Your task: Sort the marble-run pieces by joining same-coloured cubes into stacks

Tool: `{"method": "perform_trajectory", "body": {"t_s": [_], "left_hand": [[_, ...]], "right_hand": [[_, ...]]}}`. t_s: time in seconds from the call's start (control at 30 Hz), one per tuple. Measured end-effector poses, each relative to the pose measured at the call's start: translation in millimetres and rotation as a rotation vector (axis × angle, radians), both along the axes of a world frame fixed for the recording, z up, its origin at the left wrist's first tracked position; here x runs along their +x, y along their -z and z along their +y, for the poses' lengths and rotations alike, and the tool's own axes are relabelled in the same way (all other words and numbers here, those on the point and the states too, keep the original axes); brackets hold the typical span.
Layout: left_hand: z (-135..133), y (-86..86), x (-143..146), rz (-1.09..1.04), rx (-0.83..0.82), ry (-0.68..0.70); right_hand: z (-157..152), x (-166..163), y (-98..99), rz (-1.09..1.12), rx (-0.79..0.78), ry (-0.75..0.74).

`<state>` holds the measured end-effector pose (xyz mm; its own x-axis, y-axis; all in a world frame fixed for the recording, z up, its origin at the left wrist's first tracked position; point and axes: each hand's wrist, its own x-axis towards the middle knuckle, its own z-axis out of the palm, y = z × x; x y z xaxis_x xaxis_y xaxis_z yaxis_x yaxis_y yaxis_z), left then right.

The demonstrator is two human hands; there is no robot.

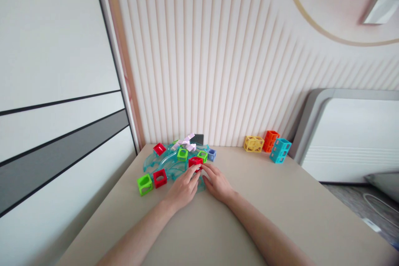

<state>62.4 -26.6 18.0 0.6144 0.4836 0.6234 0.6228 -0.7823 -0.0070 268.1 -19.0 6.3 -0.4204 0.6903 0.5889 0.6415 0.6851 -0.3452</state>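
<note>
L hand [186, 187] & R hand [218, 185], half-curled, are pinching red open-frame plastic cube [195, 160] betw. fingertips; even pressure prob. helping, avoiding green open-frame plastic cube [203, 156] just beyond.

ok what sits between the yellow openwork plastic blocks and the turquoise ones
An orange openwork plastic stack stands between them, seen in the head view.

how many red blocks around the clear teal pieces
3: a back-left red block, a front-left red block, and a middle red block by the left hand and right hand, which may hide more.
</note>
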Motion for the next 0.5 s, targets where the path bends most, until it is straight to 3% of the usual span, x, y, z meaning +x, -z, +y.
{"method": "perform_trajectory", "body": {"t_s": [0.27, 0.5], "left_hand": [[-11, -6.7, -8, 0.049, 0.005, 0.192], [-10, -8.4, -14, -0.029, 0.039, 0.111]], "right_hand": [[-12, 2, -2.4, 0.132, 0.019, 0.053], [-20, -4, -13.1, 0.215, -0.038, 0.106]]}}
